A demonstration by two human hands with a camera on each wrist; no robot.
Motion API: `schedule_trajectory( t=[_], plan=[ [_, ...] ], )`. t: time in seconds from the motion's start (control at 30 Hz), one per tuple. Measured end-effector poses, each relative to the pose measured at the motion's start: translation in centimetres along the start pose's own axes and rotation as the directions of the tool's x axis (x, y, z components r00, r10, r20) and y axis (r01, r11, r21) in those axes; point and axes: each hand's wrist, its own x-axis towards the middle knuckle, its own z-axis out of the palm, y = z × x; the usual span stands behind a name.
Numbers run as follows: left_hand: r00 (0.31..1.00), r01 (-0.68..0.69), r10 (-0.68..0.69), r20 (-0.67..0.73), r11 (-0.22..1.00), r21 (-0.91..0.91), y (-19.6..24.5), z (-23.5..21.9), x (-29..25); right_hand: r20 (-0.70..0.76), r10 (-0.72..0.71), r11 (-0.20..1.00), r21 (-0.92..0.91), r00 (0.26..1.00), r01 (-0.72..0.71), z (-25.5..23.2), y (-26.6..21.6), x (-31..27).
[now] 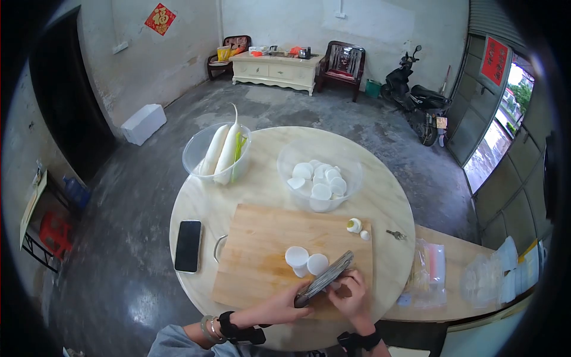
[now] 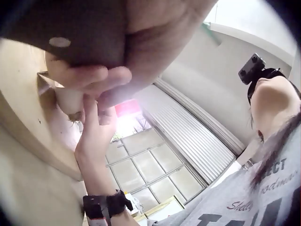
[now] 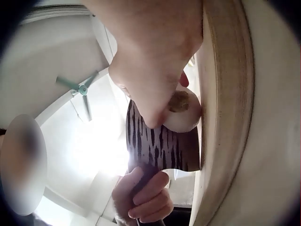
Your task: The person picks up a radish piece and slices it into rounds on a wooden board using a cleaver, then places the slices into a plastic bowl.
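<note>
My left hand (image 1: 292, 304) grips the handle of a cleaver (image 1: 326, 276) with a dark-streaked blade. The blade stands on edge over the wooden cutting board (image 1: 256, 238). On its right side, my right hand (image 1: 352, 296) holds the stub end of a white radish (image 3: 182, 110) against the board, its brownish cut top showing in the right wrist view. In the left wrist view the fingers of both hands come close together around the radish stub (image 2: 69, 101). Round white radish slices (image 1: 297, 257) lie left of the blade.
Behind the board, a clear bowl (image 1: 285, 157) holds several radish slices, and another bowl (image 1: 193, 156) holds whole radishes. Trimmed radish ends (image 1: 354, 225) sit at the board's far right corner. A phone (image 1: 188, 246) lies on the left, keys (image 1: 395, 235) on the right.
</note>
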Motion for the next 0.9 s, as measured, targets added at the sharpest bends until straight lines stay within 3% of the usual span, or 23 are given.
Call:
schedule_trajectory(
  t=[0.03, 0.13, 0.23, 0.33, 0.5, 0.7, 0.8, 0.83, 0.9],
  plan=[
    [0.993, -0.097, 0.101, -0.062, 0.993, 0.061, -1.1, 0.3, 0.0, -0.003, 0.001, 1.0, 0.0, 1.0, -0.001, 0.1, 0.0, 0.0],
    [0.972, -0.177, 0.2, -0.123, 0.968, 0.177, -1.8, 0.5, -0.2, -0.021, -0.004, 1.0, 0.006, 1.0, 0.004, 0.2, 0.3, 0.0],
    [0.999, 0.026, -0.027, 0.033, 0.999, 0.03, 1.8, -0.6, -1.5, -0.019, -0.022, 1.0, 0.01, 1.0, 0.022, 0.2, 0.1, 0.2],
    [0.999, 0.022, -0.021, 0.05, 1.0, -0.012, 2.3, -0.5, -1.9, -0.003, -0.068, 0.997, -0.032, 0.998, 0.068, 0.2, -0.4, 0.3],
    [0.995, -0.104, 0.104, -0.009, 0.994, -0.033, 1.3, 0.7, -2.3, 0.011, -0.081, 0.994, -0.071, 0.997, 0.082, 0.2, -0.1, -0.3],
    [0.979, -0.2, 0.197, -0.058, 0.979, -0.044, 0.5, 1.2, -2.7, 0.01, -0.221, 0.969, -0.112, 0.975, 0.22, 0.5, 0.7, -0.4],
    [0.979, -0.203, 0.201, -0.035, 0.977, -0.064, 1.1, 0.9, -3.1, 0.031, -0.153, 0.985, -0.076, 0.988, 0.155, 0.5, 1.2, -1.4],
    [0.981, -0.195, 0.194, -0.03, 0.979, -0.064, 1.1, 0.9, -3.2, 0.054, -0.173, 0.971, -0.156, 0.983, 0.179, 0.4, 1.9, -2.1],
    [0.951, -0.306, 0.301, -0.076, 0.95, -0.068, -1.2, 1.8, -2.3, 0.129, -0.236, 0.925, -0.273, 0.963, 0.263, 0.3, 4.0, -3.3]
  ],
)
